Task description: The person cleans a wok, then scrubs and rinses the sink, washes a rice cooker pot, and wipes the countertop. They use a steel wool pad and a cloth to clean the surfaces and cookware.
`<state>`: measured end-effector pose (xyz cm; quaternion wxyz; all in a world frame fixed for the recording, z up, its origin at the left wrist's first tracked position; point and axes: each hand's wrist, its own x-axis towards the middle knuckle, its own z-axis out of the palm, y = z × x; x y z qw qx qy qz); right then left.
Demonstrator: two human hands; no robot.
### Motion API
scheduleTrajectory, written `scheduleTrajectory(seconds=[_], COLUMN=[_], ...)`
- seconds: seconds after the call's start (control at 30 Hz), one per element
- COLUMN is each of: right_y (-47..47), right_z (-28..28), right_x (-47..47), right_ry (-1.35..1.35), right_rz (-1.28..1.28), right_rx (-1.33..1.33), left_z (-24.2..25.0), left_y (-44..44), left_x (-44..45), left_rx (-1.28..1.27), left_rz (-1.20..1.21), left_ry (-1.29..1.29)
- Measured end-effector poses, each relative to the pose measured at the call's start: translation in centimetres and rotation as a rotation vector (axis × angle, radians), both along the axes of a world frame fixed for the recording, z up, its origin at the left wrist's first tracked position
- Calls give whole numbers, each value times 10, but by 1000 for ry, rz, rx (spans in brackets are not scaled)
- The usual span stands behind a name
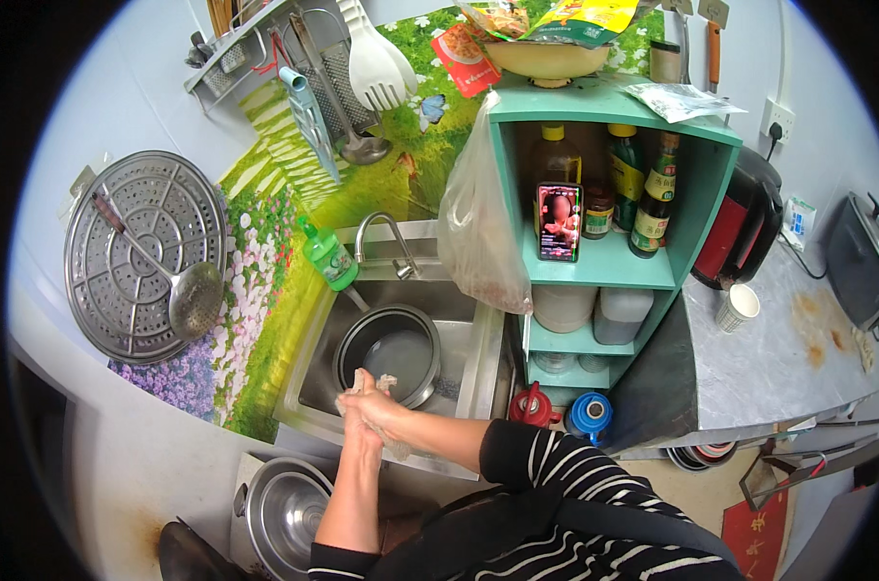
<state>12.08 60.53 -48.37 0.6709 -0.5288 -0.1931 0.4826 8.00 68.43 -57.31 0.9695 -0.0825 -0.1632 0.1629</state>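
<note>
Both my hands are pressed together around a pale, wet-looking cloth (397, 445) over the near left rim of a dark round pot (343, 356). My right hand (378, 404) lies on top, its fingers wrapped over the cloth and my other hand. Partly hidden beneath it, my left hand (359, 423) grips the same cloth, bits of which stick out between and below the hands. Cloudy water (399, 356) stands in the pot, which sits in a stainless steel sink (463, 341). Behind the pot rises a curved faucet (370, 221).
A green dish soap bottle (332, 256) stands at the sink's back left corner. A plastic bag (479, 225) hangs beside the green shelf (599, 274), which holds bottles and a phone (559, 221). Below left is a metal basin (287, 508); red (532, 408) and blue (590, 415) flasks stand right.
</note>
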Motion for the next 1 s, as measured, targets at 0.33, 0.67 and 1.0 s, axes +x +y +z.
scheduleTrajectory(seconds=[0.33, 0.67, 1.0], right_y=[-43, -64, -118], right_z=[15, 83, 82], right_x=[8, 35, -64], right_ry=[-58, 842, -647], right_rz=[227, 128, 329], right_rx=[444, 592, 294], left_z=[113, 265, 261], left_y=[24, -97, -4], left_x=[-28, -11, 42], left_rx=[863, 1216, 37], left_rz=[889, 308, 675], left_ry=[1204, 176, 421])
